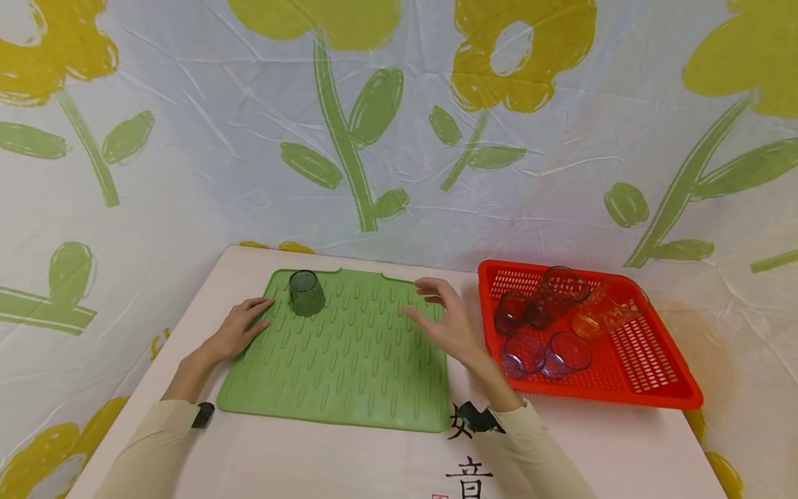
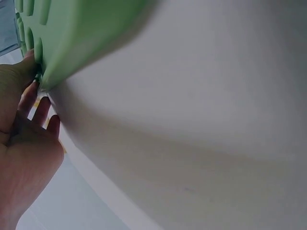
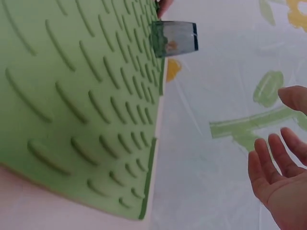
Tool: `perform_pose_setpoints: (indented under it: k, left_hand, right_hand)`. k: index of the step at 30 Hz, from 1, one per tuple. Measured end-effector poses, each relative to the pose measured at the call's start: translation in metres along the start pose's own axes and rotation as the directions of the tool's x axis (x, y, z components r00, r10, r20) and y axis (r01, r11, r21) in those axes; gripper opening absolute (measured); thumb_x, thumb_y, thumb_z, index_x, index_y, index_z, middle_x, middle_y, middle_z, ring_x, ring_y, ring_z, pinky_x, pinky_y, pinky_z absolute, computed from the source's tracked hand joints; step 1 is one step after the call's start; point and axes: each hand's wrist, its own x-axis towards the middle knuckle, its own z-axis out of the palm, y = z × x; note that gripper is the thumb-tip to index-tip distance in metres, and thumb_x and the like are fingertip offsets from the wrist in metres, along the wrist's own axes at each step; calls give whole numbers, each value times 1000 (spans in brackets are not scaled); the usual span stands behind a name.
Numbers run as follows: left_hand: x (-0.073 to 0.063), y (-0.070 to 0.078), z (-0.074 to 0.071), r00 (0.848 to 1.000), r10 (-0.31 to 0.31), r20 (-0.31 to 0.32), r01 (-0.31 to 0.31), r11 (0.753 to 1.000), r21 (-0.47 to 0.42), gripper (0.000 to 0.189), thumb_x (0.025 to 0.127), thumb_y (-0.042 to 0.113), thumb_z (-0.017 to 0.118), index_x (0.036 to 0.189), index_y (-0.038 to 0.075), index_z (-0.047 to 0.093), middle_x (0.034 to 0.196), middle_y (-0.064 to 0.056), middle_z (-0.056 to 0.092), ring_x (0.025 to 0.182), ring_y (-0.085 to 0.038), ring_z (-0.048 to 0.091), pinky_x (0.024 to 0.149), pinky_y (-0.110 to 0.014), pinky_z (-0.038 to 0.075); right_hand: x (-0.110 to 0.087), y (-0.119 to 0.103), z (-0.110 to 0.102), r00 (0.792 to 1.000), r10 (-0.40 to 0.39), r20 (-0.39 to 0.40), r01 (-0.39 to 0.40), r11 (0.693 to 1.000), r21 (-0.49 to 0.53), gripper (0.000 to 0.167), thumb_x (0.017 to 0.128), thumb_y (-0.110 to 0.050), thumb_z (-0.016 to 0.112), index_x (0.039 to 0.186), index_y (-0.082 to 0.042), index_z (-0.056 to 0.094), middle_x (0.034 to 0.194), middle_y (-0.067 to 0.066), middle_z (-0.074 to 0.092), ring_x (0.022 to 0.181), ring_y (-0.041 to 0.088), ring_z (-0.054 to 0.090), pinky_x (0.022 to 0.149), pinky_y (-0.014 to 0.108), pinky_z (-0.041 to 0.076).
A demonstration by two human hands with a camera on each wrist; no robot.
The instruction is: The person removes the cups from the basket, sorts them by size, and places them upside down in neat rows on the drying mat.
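A grey-green tinted drinking glass [image 1: 306, 294] stands upside down near the far left corner of a green ridged drying mat [image 1: 349, 374]. My left hand [image 1: 238, 328] rests at the mat's left edge, thumb on the ridged surface and fingers along the rim. The left wrist view shows that hand [image 2: 26, 139] beside the mat's corner. Over the mat's right edge, my right hand [image 1: 450, 324] hovers with thumb and fingers spread and nothing in it. In the right wrist view this hand [image 3: 283, 177] is apart from the glass [image 3: 175, 39].
A red slotted plastic basket [image 1: 642, 395] stands right of the mat. Inside lie an orange glass [image 1: 592, 320], a large dark tinted glass [image 1: 561, 294] and several purple or red ones. A flower-printed sheet [image 1: 249, 138] hangs close behind the table [image 1: 299, 457].
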Motion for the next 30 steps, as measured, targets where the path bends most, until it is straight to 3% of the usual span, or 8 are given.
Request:
perform_pose_setpoints:
  k: [4,14,19,22,26,30]
  left_hand:
    - [0,0,0,1000,-20,14,21,1000,-4,45,99,-3,64,139,-18,50,140,-39,45,128,-58,40,101,-70,33]
    - [0,-4,1,1000,-4,4,4,1000,10,45,99,-3,64,139,-18,50,140,-39,44,127,-58,40,100,-70,32]
    - [-1,-4,1,1000,-5,2,5,1000,7,45,98,-3,64,139,-18,50,140,-40,45,127,-59,40,100,-71,32]
    - [-1,-4,0,1000,-5,3,5,1000,6,46,98,-3,63,140,-18,49,140,-40,44,126,-59,39,99,-71,32]
    - [-1,-4,0,1000,-7,6,7,1000,8,46,99,-3,63,140,-18,49,139,-40,44,126,-59,39,99,-71,32]
    - [0,0,1,1000,-6,3,6,1000,4,46,98,-4,64,139,-19,49,139,-40,44,126,-59,40,99,-71,32]
  right_hand:
    - [-7,1,-17,999,43,-27,-44,999,-27,45,90,-12,82,129,-1,62,126,11,65,117,30,62,104,51,48]
    - [-27,8,-64,986,108,-127,-130,975,-179,45,91,-14,81,131,-5,62,129,11,65,120,29,60,104,45,48]
    - [-39,16,-89,975,157,-160,-185,966,-178,44,93,-14,79,132,-6,61,129,15,64,116,32,62,96,19,50]
    - [-47,20,-103,967,175,-186,-208,962,-179,44,93,-13,79,133,-7,61,128,14,64,114,23,63,91,10,47]
    - [-57,24,-118,956,191,-222,-237,950,-203,43,94,-14,78,133,-8,63,126,9,65,110,6,60,91,10,46]
    - [-68,28,-133,947,204,-249,-264,934,-239,41,94,-14,77,132,-8,63,124,4,65,109,-1,56,92,9,44]
